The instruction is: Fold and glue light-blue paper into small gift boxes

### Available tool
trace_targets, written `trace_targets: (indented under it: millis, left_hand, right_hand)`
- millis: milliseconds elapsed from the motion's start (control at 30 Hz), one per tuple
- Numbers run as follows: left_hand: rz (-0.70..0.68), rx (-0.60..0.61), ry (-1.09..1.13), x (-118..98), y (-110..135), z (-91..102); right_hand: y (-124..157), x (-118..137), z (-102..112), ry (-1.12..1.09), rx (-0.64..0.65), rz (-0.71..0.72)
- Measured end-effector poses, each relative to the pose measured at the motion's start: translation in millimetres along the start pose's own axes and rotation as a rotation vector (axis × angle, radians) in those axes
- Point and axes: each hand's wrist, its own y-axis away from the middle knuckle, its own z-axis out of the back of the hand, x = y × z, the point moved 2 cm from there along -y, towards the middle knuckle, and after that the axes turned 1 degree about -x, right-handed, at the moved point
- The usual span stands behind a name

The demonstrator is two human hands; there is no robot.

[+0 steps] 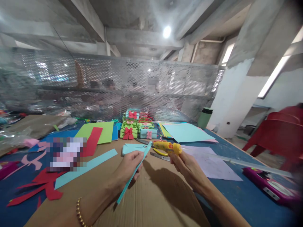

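My left hand (129, 167) is closed on a long light blue paper strip (132, 176) and holds it on edge above a brown cardboard sheet (151, 195). My right hand (187, 167) grips a yellow glue gun (167, 147) whose tip points left at the strip's upper end. A folded light blue paper piece (131, 147) lies just behind the left hand. A bead bracelet (80, 214) sits on my left wrist.
Small paper gift bags with bows (137, 126) stand at the back. Green, red and blue paper sheets (99, 132) lie left, pale sheets (187, 132) right. Scissors (161, 155), a ruler (248, 164), a pink device (272, 186), a green cup (204, 118) and a red chair (281, 132) are nearby.
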Motion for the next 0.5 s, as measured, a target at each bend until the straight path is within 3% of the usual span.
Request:
trace_targets:
  millis: [500]
  left_hand:
    - [0.000, -0.004, 0.063, -3.4, -2.1, 3.4]
  right_hand:
    - [5.4, 12.9, -5.2, -0.007, 0.135, 0.084]
